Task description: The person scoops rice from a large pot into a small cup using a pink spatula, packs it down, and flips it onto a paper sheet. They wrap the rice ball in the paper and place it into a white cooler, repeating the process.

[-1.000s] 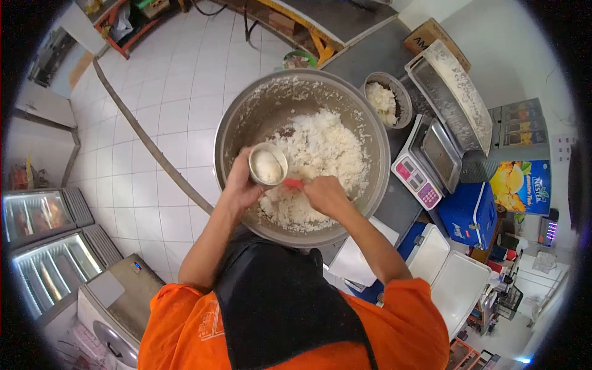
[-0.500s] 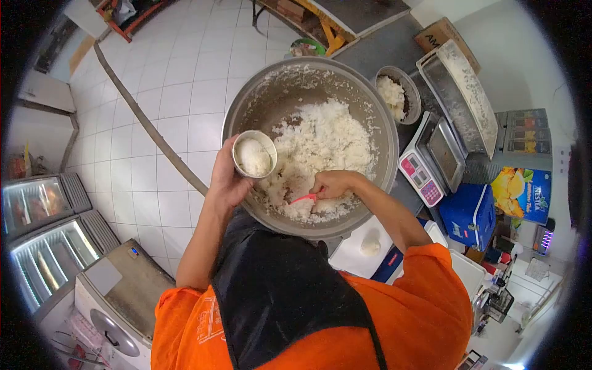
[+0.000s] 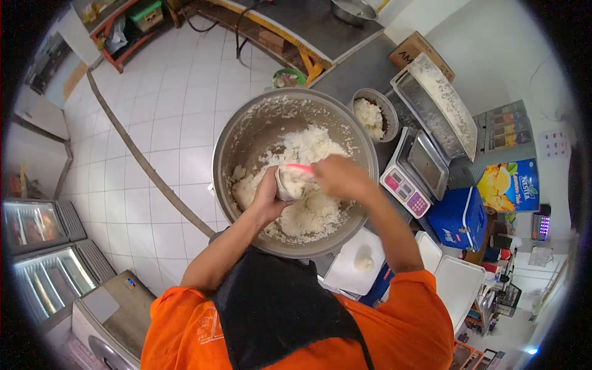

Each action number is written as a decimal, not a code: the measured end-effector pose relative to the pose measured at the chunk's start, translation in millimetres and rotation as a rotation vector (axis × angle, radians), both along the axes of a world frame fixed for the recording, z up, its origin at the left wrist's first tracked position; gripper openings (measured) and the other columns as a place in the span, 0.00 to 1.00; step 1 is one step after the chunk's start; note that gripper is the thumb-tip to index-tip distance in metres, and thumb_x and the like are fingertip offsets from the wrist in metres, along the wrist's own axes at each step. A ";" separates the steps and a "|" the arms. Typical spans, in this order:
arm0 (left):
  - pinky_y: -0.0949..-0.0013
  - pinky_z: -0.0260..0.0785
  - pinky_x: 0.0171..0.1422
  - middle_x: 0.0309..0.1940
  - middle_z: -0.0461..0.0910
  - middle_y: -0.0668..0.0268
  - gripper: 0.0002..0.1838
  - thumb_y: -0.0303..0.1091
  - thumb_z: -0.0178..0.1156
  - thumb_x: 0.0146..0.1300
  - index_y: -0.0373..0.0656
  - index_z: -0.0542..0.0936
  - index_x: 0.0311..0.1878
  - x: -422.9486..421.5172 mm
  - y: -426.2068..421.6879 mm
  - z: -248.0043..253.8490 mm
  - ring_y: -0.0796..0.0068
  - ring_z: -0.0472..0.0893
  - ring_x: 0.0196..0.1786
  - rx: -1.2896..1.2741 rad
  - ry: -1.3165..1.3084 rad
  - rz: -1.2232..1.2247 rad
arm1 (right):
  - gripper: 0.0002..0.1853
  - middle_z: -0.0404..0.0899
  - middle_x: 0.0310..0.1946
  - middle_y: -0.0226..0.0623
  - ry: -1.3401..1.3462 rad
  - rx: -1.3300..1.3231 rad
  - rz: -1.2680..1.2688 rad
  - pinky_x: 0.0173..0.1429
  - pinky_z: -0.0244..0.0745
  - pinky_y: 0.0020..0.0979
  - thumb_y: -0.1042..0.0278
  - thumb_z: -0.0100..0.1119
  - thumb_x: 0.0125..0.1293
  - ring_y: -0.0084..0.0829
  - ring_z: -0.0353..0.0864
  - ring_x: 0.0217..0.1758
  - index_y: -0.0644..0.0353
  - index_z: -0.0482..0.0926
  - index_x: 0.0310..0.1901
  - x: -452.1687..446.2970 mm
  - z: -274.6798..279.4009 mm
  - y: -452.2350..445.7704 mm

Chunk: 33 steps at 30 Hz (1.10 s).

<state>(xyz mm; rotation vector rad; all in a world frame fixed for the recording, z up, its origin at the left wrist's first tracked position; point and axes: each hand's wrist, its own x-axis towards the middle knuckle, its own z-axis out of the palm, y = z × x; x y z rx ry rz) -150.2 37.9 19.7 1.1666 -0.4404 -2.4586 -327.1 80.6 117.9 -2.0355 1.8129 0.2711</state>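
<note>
A big round metal pot (image 3: 248, 137) holds a heap of cooked white rice (image 3: 314, 216), with grains stuck to its inner wall. Over the rice, my left hand (image 3: 267, 196) is wrapped round a small cup (image 3: 282, 189) with rice in it, tilted toward the right. My right hand (image 3: 339, 177), somewhat blurred, grips a pink spoon (image 3: 300, 167) right at the cup's mouth. The end of the spoon is hard to make out against the rice.
Right of the pot stand a smaller bowl of rice (image 3: 369, 118), a digital scale (image 3: 404, 185), a rice-flecked metal tray (image 3: 441, 105) and a blue cooler (image 3: 459, 217). A white sheet with a rice lump (image 3: 364, 262) lies near my right elbow. Floor tiles (image 3: 166, 111) extend left.
My left hand has brought the cup from the pot's left rim to over the rice. My right hand has lifted the spoon out of the rice to the cup. The view has shifted.
</note>
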 end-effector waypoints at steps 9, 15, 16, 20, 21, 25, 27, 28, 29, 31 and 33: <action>0.50 0.72 0.62 0.49 0.80 0.60 0.18 0.43 0.40 0.73 0.48 0.77 0.52 -9.1 -14.4 -49.5 0.61 0.80 0.52 0.241 0.262 0.114 | 0.19 0.82 0.21 0.44 0.134 -0.275 -0.237 0.29 0.78 0.43 0.73 0.47 0.67 0.43 0.85 0.25 0.71 0.77 0.56 64.4 -13.8 47.2; 0.54 0.77 0.55 0.51 0.79 0.57 0.18 0.42 0.40 0.75 0.45 0.76 0.55 -10.7 -15.3 -28.2 0.59 0.81 0.51 0.202 0.336 0.186 | 0.14 0.81 0.23 0.49 -0.559 -0.311 -0.779 0.31 0.74 0.40 0.72 0.50 0.69 0.44 0.82 0.24 0.63 0.83 0.50 18.1 -9.9 83.8; 0.55 0.78 0.53 0.50 0.80 0.58 0.19 0.42 0.41 0.75 0.45 0.77 0.55 -11.2 -13.8 -20.7 0.60 0.81 0.51 0.132 0.281 0.138 | 0.13 0.81 0.24 0.51 -0.592 -0.385 -0.763 0.33 0.73 0.41 0.71 0.52 0.69 0.45 0.82 0.25 0.64 0.83 0.48 26.1 -37.1 90.5; 0.56 0.80 0.50 0.49 0.81 0.62 0.19 0.44 0.42 0.75 0.44 0.77 0.54 -14.2 -8.3 -44.7 0.65 0.82 0.50 0.101 0.238 -0.040 | 0.19 0.80 0.31 0.60 -0.503 -0.318 -0.753 0.42 0.75 0.45 0.56 0.50 0.73 0.54 0.83 0.35 0.65 0.82 0.45 53.0 -56.4 81.6; 0.56 0.80 0.50 0.49 0.81 0.62 0.19 0.44 0.42 0.75 0.44 0.77 0.54 -13.4 -9.5 -44.2 0.65 0.82 0.50 0.097 0.235 -0.043 | 0.19 0.80 0.31 0.60 -0.507 -0.322 -0.756 0.42 0.75 0.45 0.56 0.50 0.73 0.54 0.83 0.35 0.65 0.82 0.45 48.4 -54.2 82.3; 0.57 0.80 0.51 0.49 0.81 0.65 0.19 0.44 0.43 0.74 0.44 0.78 0.54 -11.3 -10.6 -45.5 0.69 0.82 0.50 0.038 0.191 -0.075 | 0.16 0.79 0.29 0.61 -0.504 -0.227 -0.776 0.41 0.74 0.45 0.62 0.51 0.72 0.53 0.83 0.35 0.67 0.82 0.41 22.1 -20.0 82.6; 0.58 0.80 0.52 0.49 0.81 0.65 0.18 0.43 0.44 0.74 0.44 0.78 0.55 -11.4 -6.2 -48.1 0.69 0.82 0.51 0.025 0.144 -0.079 | 0.14 0.78 0.25 0.60 -0.619 -0.253 -0.752 0.38 0.73 0.44 0.66 0.51 0.71 0.52 0.82 0.30 0.68 0.82 0.38 24.1 -0.2 68.6; 0.59 0.80 0.52 0.49 0.81 0.65 0.18 0.42 0.44 0.74 0.43 0.78 0.55 -10.5 -4.0 -48.3 0.69 0.82 0.50 0.023 0.171 -0.103 | 0.14 0.78 0.25 0.60 -0.621 -0.247 -0.765 0.38 0.73 0.44 0.66 0.51 0.71 0.52 0.82 0.30 0.68 0.82 0.38 28.8 -14.8 70.6; 0.59 0.80 0.52 0.49 0.81 0.65 0.17 0.41 0.45 0.75 0.43 0.78 0.55 -12.5 -6.8 -46.7 0.70 0.82 0.50 0.007 0.206 -0.124 | 0.14 0.78 0.25 0.59 -0.559 -0.222 -0.693 0.39 0.73 0.45 0.65 0.51 0.71 0.53 0.81 0.30 0.68 0.82 0.38 26.8 -38.2 67.9; 0.59 0.80 0.52 0.49 0.81 0.65 0.17 0.40 0.44 0.75 0.42 0.77 0.55 -9.4 -0.7 -21.7 0.70 0.82 0.49 0.043 0.189 -0.136 | 0.15 0.78 0.25 0.58 -0.495 -0.200 -0.615 0.39 0.74 0.45 0.64 0.52 0.71 0.53 0.81 0.29 0.68 0.83 0.38 20.8 -44.1 62.8; 0.59 0.80 0.52 0.49 0.81 0.66 0.17 0.39 0.44 0.75 0.42 0.77 0.55 -4.9 0.8 -19.3 0.69 0.82 0.49 0.087 0.163 -0.150 | 0.15 0.78 0.26 0.58 -0.308 -0.075 -0.524 0.40 0.74 0.46 0.63 0.52 0.71 0.57 0.80 0.31 0.67 0.83 0.39 13.1 -25.0 62.4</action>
